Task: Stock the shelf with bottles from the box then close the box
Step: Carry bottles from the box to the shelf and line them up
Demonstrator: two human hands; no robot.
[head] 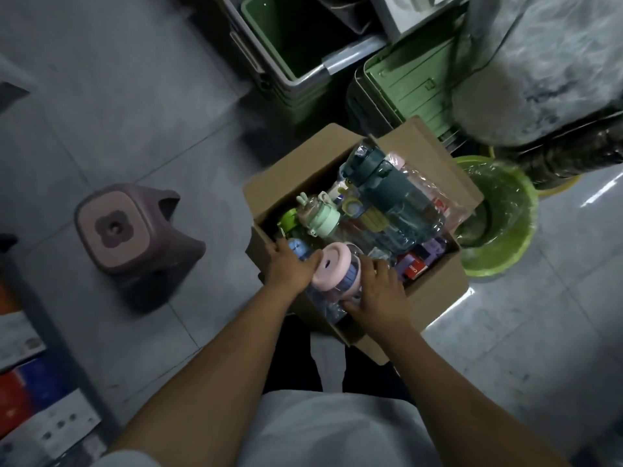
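An open cardboard box (435, 291) stands on the grey floor, packed with several wrapped bottles. A big dark teal bottle (391, 197) lies on top at the back, with a pale green-capped bottle (322, 219) to its left. At the box's near side both hands grip a bottle with a pink lid (332, 266) and blue collar. My left hand (291, 266) holds its left side. My right hand (377, 291) holds its right side and lower body. A shelf (30, 358) with boxed goods shows at the left edge.
A mauve plastic stool (135, 237) sits on the floor left of the box. Green bins (286, 45) and stacked green crates (411, 82) stand behind it. Wrapped green basins (499, 214) and plastic-covered bundles (546, 69) crowd the right.
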